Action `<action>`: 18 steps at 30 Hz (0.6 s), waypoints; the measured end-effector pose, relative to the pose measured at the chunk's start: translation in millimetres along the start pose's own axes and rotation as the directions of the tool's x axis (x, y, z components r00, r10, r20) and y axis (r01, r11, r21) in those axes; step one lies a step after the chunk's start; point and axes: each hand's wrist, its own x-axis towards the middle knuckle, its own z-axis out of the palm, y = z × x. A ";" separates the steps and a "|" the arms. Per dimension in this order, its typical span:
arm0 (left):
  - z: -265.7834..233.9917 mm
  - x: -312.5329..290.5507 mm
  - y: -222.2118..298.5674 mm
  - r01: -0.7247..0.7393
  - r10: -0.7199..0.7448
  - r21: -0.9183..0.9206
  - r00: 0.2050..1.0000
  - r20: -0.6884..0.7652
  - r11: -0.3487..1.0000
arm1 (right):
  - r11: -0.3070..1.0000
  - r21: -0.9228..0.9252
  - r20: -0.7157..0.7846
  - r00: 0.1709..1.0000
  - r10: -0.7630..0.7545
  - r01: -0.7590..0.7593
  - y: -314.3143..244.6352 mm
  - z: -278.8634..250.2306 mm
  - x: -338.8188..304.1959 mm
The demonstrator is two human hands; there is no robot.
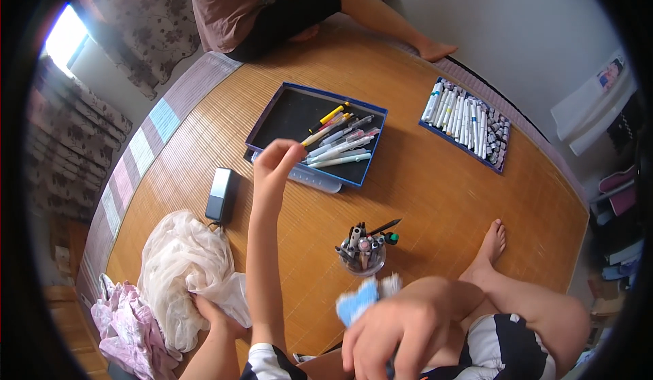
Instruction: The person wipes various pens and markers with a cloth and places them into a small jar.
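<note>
My left hand (277, 162) is raised over the near left edge of a shallow dark-blue box (279, 108). Its fingers are curled together, and the fingertips meet the end of a pale yellow pen (325, 130); whether they grip it is unclear. Several pens (340, 147) lie loose in the box's right half. Close to my lap, my right hand (394, 332) has its fingers bent downward. A sliver of something dark shows beneath them, too hidden to name. Just beyond that hand is a soft blue and white thing (357, 302), partly covered by it.
A clear cup of pens (364, 261) stands mid-mat. White markers fill a tray (503, 168) at the right. A translucent case (316, 178) sticks out under the box. A black-and-silver device (218, 195), sheer white cloth (183, 264) and pink cloth (129, 319) lie left. Another person (228, 12) sits at the far edge.
</note>
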 end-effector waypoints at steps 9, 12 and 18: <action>-51.3 87.4 -93.3 0.122 0.010 0.613 0.978 -0.207 0.780 | 0.234 0.753 -0.655 0.671 0.347 0.615 111.4 25.7 -5.1; -4.1 103.7 -99.9 0.034 0.036 0.813 0.997 -0.067 0.582 | 0.339 0.621 -0.780 0.514 0.358 0.706 94.1 -1.1 -19.0; -15.3 97.7 -93.8 -0.051 -0.010 0.901 0.998 0.061 0.430 | 0.355 0.502 -0.822 0.308 0.479 0.789 91.7 -34.3 -21.7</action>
